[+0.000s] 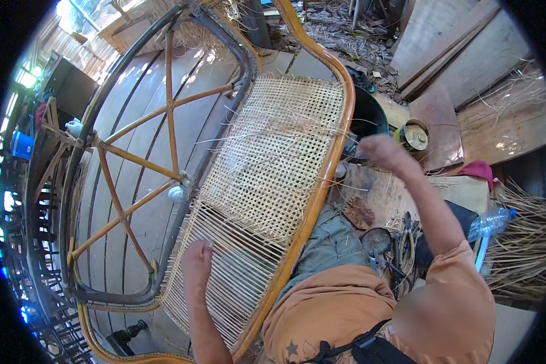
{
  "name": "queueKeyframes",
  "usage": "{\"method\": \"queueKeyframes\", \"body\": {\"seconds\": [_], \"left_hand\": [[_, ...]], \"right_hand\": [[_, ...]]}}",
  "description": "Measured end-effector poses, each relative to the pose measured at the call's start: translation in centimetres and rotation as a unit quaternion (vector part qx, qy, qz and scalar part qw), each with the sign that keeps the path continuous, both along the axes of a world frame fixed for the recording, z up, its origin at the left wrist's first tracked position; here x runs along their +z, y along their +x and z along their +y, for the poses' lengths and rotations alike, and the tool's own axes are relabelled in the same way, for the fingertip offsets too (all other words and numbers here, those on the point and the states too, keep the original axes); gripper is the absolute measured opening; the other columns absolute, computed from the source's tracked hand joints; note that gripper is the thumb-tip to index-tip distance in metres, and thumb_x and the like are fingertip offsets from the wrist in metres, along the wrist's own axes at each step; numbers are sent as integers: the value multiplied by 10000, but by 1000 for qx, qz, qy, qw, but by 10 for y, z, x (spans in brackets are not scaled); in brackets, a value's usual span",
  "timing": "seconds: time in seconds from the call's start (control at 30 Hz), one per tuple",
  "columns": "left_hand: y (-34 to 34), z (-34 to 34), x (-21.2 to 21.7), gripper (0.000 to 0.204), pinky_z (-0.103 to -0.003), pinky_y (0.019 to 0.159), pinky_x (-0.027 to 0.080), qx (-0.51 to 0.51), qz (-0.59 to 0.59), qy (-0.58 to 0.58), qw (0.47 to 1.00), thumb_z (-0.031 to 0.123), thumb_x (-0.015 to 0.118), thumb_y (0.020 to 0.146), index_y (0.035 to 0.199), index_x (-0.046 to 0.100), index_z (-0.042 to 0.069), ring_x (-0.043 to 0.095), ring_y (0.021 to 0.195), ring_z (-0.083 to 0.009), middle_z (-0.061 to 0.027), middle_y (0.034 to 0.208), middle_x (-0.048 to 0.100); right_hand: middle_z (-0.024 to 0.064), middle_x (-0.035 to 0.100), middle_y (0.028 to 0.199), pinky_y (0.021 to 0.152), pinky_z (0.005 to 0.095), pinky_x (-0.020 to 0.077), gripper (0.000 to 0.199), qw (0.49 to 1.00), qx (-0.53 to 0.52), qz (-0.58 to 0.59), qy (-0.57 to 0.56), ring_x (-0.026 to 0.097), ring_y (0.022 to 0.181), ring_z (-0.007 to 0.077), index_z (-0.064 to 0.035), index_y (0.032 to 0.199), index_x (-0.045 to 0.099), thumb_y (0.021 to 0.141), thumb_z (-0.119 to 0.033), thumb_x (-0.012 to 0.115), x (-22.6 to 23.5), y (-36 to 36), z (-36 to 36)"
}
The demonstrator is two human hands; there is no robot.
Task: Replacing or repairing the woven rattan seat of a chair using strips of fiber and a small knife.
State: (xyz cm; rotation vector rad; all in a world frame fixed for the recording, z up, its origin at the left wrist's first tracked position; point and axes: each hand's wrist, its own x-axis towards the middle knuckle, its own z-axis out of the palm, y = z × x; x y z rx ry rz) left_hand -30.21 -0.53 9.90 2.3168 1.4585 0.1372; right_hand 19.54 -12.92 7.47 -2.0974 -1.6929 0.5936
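Observation:
A rattan chair frame lies tilted across my lap, its curved orange rim [321,176] running from top to bottom. The woven cane panel [273,158] is a tight lattice in its upper part and plain parallel strands [224,273] lower down. My left hand [197,258] rests on those lower strands with fingers curled, pressing the cane. Just past the rim's right side, my right hand [379,151] is raised and closed on a thin cane strand [285,130] that trails across the panel. The chair's crossed orange braces [124,206] and dark outer frame [79,164] lie to the left.
A black bucket [367,115] and a round tin [414,136] stand beyond my right hand. Pliers and small tools [400,249] lie by my right knee, next to a plastic water bottle [491,221]. Loose cane bundles [522,261] are piled at right, wooden boards [467,54] behind.

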Motion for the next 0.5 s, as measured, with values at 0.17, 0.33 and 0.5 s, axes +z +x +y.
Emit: {"method": "queueKeyframes", "body": {"seconds": [0.17, 0.33, 0.5], "left_hand": [[30, 55, -14, 222, -448, 673, 447, 38, -47, 11, 998, 257, 517, 886, 906, 578, 44, 589, 773, -386, -207, 808, 610], [67, 110, -46, 214, -473, 685, 446, 23, -9, 32, 999, 257, 495, 889, 950, 557, 62, 584, 818, -400, -210, 842, 615], [106, 143, -60, 210, -475, 761, 458, -4, 60, 109, 992, 244, 516, 867, 996, 564, 86, 577, 882, -397, -180, 1043, 586]], "right_hand": [[156, 607, 718, 620, 373, 464, 158, 989, -82, -113, -40, 587, 683, 311, -39, 849, 625, 818, -191, 596, 32, 65, 13], [177, 622, 776, 655, 403, 474, 203, 977, -123, -169, -38, 617, 766, 323, -44, 889, 629, 844, -226, 551, 21, 115, 33], [155, 604, 1020, 837, 419, 452, 251, 917, -167, -361, 12, 558, 1000, 331, -112, 1066, 607, 841, -157, 506, 21, 93, 50]]}}
